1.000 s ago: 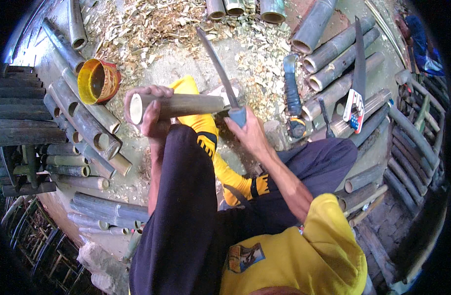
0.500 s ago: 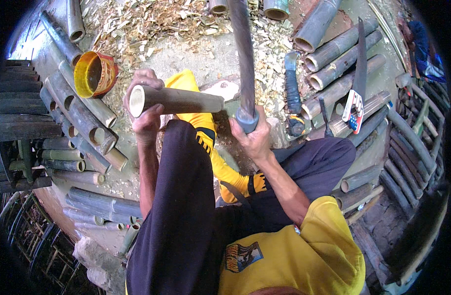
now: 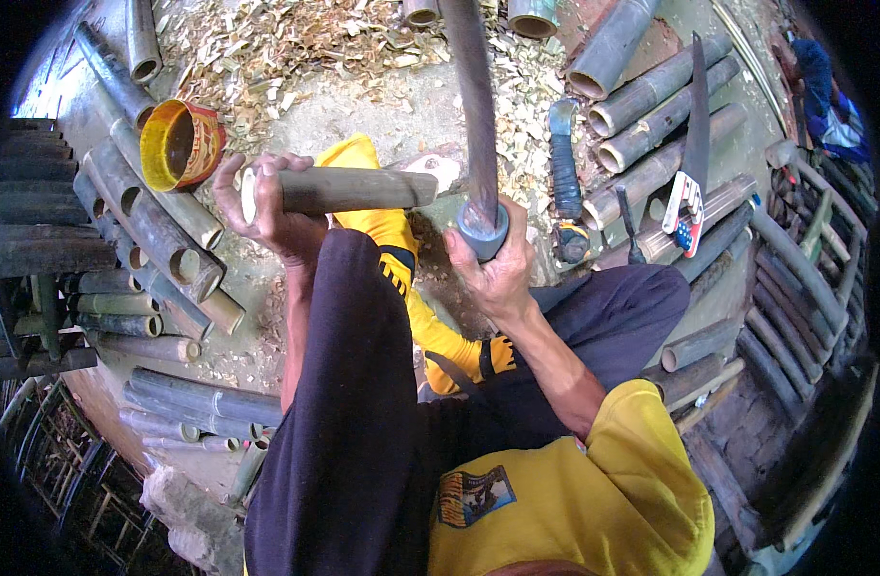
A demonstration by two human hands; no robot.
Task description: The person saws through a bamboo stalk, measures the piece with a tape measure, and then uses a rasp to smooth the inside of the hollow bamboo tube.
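Observation:
My left hand (image 3: pixel 275 216) is wrapped round the left end of a short bamboo tube (image 3: pixel 368 190), which lies nearly level above my raised left knee. Fingers partly cover its pale cut end, while the far end points right. In my right hand (image 3: pixel 502 274) is the handle of a machete (image 3: pixel 473 106), with a blue-grey tube collar showing above the fist. Its long dark blade rises away from me, past the picture's upper edge. A pale-topped wood block (image 3: pixel 438 171) sits on the ground beyond the tube's right end.
A yellow-and-red tin (image 3: pixel 176 149) stands at left beside notched bamboo tubes (image 3: pixel 157 226). At right lie a handsaw (image 3: pixel 694 144), a black-wrapped knife (image 3: pixel 566 163) and several bamboo lengths (image 3: pixel 651 115). Wood chips (image 3: pixel 315 58) cover the far ground. Yellow boots (image 3: pixel 387 230) are between my knees.
My left hand has turned its grip on the bamboo tube, so its cut end faces me less and fingers cover more of it. The machete has barely moved.

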